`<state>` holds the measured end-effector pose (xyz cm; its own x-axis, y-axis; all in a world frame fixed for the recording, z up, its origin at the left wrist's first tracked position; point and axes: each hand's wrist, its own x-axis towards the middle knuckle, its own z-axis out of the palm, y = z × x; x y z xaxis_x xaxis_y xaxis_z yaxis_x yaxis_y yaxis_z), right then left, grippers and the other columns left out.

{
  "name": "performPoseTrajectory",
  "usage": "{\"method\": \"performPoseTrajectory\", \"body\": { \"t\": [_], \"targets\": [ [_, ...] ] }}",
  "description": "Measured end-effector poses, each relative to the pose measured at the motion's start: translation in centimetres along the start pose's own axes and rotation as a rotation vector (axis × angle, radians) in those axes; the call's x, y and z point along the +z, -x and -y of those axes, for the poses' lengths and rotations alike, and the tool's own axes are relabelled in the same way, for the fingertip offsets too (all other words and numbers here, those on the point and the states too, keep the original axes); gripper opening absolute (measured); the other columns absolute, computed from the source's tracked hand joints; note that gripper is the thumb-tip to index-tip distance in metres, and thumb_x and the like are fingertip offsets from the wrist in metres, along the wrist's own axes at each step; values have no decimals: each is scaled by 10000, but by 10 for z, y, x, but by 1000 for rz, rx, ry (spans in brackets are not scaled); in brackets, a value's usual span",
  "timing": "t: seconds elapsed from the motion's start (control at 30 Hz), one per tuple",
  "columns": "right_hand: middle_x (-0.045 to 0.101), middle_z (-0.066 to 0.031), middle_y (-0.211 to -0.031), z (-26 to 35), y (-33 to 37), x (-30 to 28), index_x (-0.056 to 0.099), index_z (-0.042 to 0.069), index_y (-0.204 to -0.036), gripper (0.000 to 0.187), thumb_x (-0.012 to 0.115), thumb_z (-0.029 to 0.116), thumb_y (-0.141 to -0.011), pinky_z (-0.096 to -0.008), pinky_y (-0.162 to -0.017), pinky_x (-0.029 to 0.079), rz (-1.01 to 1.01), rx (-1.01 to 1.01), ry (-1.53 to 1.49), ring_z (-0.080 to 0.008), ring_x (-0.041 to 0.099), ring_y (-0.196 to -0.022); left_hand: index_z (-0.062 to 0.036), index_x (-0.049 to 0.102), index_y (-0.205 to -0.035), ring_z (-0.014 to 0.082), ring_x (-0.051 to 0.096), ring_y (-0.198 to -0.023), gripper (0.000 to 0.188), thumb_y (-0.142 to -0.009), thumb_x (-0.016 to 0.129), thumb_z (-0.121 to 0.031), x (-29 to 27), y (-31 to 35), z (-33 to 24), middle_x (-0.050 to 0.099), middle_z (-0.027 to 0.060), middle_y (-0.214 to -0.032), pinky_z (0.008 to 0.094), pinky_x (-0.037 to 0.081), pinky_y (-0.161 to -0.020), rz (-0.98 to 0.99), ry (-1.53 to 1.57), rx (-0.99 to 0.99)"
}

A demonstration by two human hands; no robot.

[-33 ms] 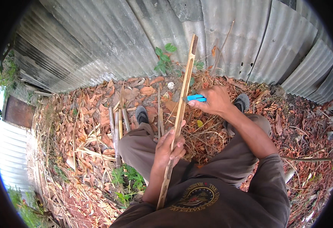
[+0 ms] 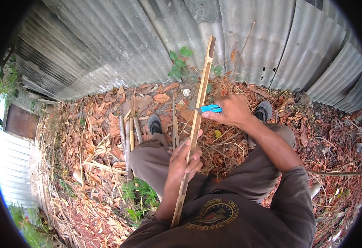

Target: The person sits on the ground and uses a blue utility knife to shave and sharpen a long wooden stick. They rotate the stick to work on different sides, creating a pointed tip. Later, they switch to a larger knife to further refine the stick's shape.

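Note:
A long split bamboo strip (image 2: 200, 97) slants up from my lap, its far end in front of the metal sheets. Its pale inner side shows, with darker hollow stretches. My left hand (image 2: 185, 159) is wrapped round it at about the middle. My right hand (image 2: 235, 110) grips a blue utility knife (image 2: 211, 108) above the left one. The knife's blade points left and meets the strip's right edge; how deep it sits, I cannot tell.
Corrugated metal sheets (image 2: 123, 45) form a wall ahead. Dry brown leaves (image 2: 100, 113) cover the ground. Several bamboo poles (image 2: 127, 142) lie by my left knee. Green plants grow near my left elbow (image 2: 137, 194) and against the wall (image 2: 179, 64).
The blue utility knife has shifted slightly left, and its blade now meets the bamboo strip. My left hand's hold looks the same.

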<state>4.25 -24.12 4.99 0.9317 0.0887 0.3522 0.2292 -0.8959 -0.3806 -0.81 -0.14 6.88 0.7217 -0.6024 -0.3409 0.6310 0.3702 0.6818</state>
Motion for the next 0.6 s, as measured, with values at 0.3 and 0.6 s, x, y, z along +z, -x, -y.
{"method": "performPoseTrajectory", "body": {
  "t": [0.3, 0.6],
  "targets": [
    [567, -120, -487, 4, -4, 9, 695, 89, -630, 734, 490, 782, -760, -425, -461, 471, -74, -19, 39, -302, 605, -469, 14, 410, -1364, 34, 296, -391, 440, -1032, 404, -275, 12, 1, -4, 446, 9, -679, 196, 279, -392, -155, -421, 132],
    [568, -117, -482, -1, -15, 12, 685, 53, -636, 776, 466, 785, -773, -431, -461, 471, -33, 61, -2, -301, 620, -495, -40, 455, -782, 35, 323, -382, 346, -1042, 379, -256, 13, 1, -5, 422, -3, -626, 199, 320, -373, -172, -471, 164]
  ]
}}
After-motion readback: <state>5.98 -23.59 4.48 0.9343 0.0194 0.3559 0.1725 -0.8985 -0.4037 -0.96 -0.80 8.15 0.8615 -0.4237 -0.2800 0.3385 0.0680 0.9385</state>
